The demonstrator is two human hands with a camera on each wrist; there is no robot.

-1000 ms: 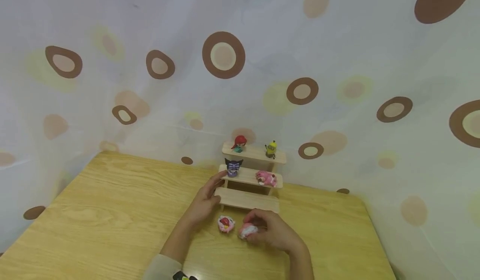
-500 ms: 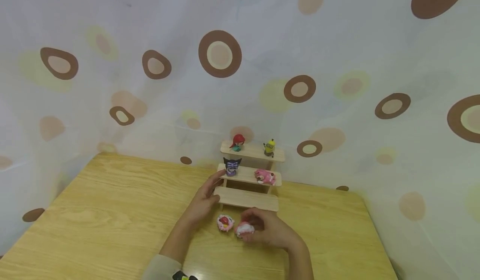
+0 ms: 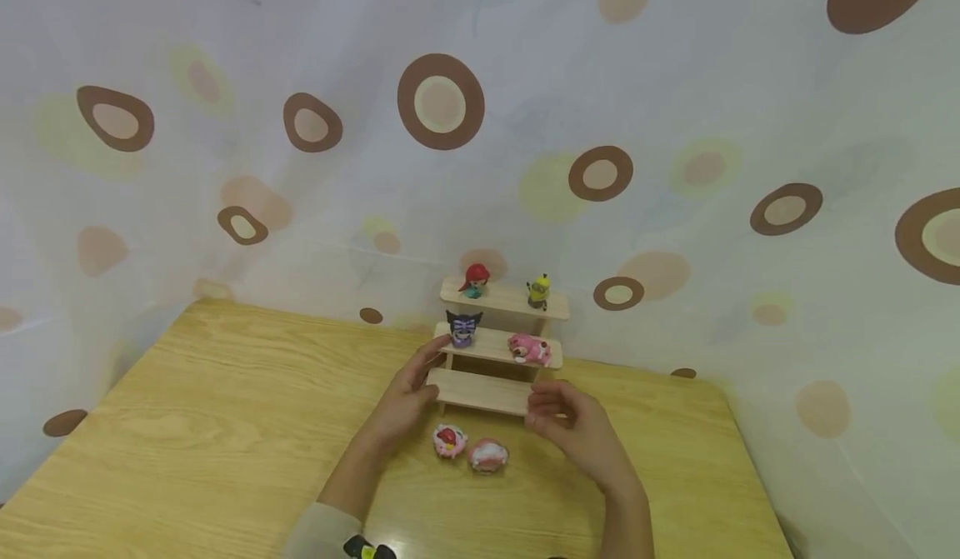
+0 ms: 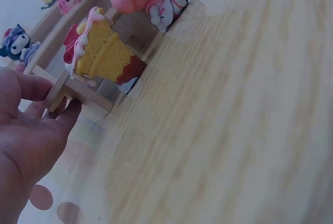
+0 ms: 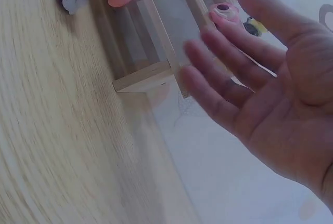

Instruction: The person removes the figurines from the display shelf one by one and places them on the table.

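Note:
A small three-step wooden display shelf (image 3: 480, 391) stands against the back of the table. My left hand (image 3: 408, 392) holds its left end; in the left wrist view, the thumb and fingers (image 4: 68, 116) pinch the end of the lowest step. My right hand (image 3: 581, 430) is at the shelf's right end, fingers loosely bent with nothing in them. In front of the shelf stand two figurines: an ice-cream-cone figurine (image 4: 106, 52) with pink icing, and a pink-and-white figurine (image 3: 488, 456) with a big eye to its right.
On the top step are a red-haired figurine (image 3: 475, 281) and a yellow minion figurine (image 3: 537, 291). The middle step bears a purple-and-black eared figurine (image 3: 463, 329) and a pink bear figurine (image 3: 529, 348) lying down. A spotted cloth (image 3: 487, 209) hangs behind the wooden table (image 3: 225, 442).
My right hand has let go of the pink-and-white figurine, leaving it beside the cone figurine, and has moved up and right to the shelf's right end. My left hand stays put.

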